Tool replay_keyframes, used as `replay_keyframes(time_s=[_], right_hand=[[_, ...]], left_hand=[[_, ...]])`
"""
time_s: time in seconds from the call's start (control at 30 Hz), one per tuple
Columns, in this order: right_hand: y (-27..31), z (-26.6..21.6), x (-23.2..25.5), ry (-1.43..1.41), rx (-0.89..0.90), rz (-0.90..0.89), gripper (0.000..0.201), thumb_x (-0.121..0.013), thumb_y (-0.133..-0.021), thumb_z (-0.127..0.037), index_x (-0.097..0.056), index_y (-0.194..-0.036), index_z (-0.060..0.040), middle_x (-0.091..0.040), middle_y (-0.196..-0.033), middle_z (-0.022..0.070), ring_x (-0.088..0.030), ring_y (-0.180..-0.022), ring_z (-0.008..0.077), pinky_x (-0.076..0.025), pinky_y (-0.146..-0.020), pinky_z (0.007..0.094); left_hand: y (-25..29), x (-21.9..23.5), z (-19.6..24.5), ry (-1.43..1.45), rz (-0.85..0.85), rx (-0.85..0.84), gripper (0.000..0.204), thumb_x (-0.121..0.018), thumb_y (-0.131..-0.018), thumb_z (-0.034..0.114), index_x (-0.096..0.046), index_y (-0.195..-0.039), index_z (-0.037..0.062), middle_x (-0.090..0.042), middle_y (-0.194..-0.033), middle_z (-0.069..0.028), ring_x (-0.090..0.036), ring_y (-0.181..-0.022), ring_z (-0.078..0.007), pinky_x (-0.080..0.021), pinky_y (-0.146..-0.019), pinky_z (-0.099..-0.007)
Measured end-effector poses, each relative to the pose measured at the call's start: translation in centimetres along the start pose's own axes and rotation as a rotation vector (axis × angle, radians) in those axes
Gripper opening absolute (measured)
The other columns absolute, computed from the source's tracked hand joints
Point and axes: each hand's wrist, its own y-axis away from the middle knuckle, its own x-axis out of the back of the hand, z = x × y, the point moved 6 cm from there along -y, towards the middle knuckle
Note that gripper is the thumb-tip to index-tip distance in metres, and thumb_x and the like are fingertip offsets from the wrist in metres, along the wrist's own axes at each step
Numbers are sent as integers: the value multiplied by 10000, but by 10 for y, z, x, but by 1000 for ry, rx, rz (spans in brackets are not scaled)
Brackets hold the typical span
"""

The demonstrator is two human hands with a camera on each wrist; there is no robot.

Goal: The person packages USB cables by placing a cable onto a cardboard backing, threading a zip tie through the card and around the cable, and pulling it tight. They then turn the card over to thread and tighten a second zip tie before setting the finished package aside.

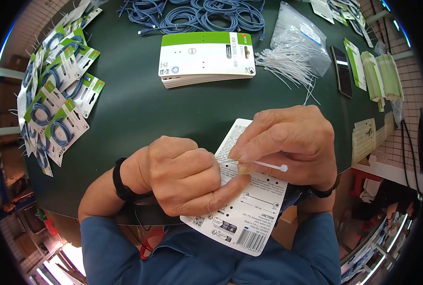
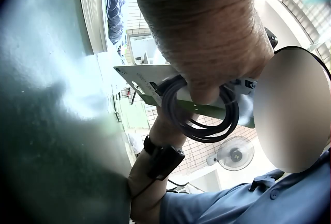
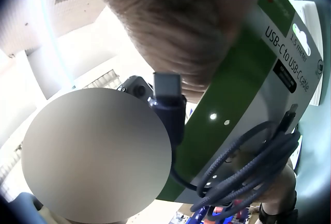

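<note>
L hand (image 1: 185, 175) & R hand (image 1: 287, 142) both pinch the white cable tie (image 1: 268, 165), ctr of frame, lying approx. crosswise btwn them over the card's (image 1: 237, 228) back, head end nearer R hand, coiled cable (image 3: 248, 167) on card's other side.

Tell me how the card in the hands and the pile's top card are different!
The held card shows its barcode side; the top card shows its green and white front. The held card carries a coiled cable; the top card has none. Both say USB-C cable.
</note>
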Motion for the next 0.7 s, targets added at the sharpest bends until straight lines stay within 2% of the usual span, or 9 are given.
replay_keyframes(time_s=[0.17,0.27,0.4,0.53,0.57,0.67,0.7], right_hand=[[0,8,-5,8,-88,-129,196,-875,-718,45,-782,-869,-37,-763,-860,102,-730,-743,202,-536,-613,271],[0,9,-4,10,-140,-146,195,-873,-714,38,-775,-861,-46,-745,-860,70,-718,-771,191,-534,-636,280],[-2,8,-2,-10,-201,-141,207,-874,-711,33,-779,-876,-47,-735,-846,67,-719,-763,203,-535,-645,282],[0,16,0,-12,-142,-149,241,-862,-729,53,-780,-938,-34,-738,-896,77,-715,-766,177,-539,-664,276],[0,14,1,-7,-138,-143,241,-862,-729,53,-780,-938,-34,-738,-896,77,-715,-766,177,-539,-664,276],[1,18,12,-101,-295,37,278,-837,-799,61,-752,-1054,-13,-738,-970,90,-710,-797,146,-544,-684,267],[1,19,12,-97,-286,42,278,-837,-799,61,-752,-1054,-13,-738,-970,90,-710,-797,146,-544,-684,267]], left_hand=[[4,-6,3,-30,28,-7,413,-764,-686,181,-757,-1061,10,-545,-699,41,-566,-613,-77,-346,-499,-212],[3,-6,3,-41,-18,47,381,-815,-736,163,-773,-1108,92,-634,-791,-7,-612,-650,-115,-460,-553,-229],[3,-6,2,-29,14,71,374,-824,-728,164,-786,-1092,86,-648,-819,-18,-645,-684,-138,-496,-572,-258],[0,-6,-2,32,40,139,391,-827,-718,168,-795,-1096,73,-666,-849,-28,-666,-711,-156,-516,-582,-290],[-1,-6,-3,33,39,130,391,-827,-718,168,-795,-1096,73,-666,-849,-28,-666,-711,-156,-516,-582,-290],[-2,-7,-12,107,49,146,400,-826,-683,134,-780,-1064,22,-646,-819,-33,-638,-656,-156,-493,-553,-266],[-2,-6,-14,103,46,136,400,-826,-683,134,-780,-1064,22,-646,-819,-33,-638,-656,-156,-493,-553,-266]])
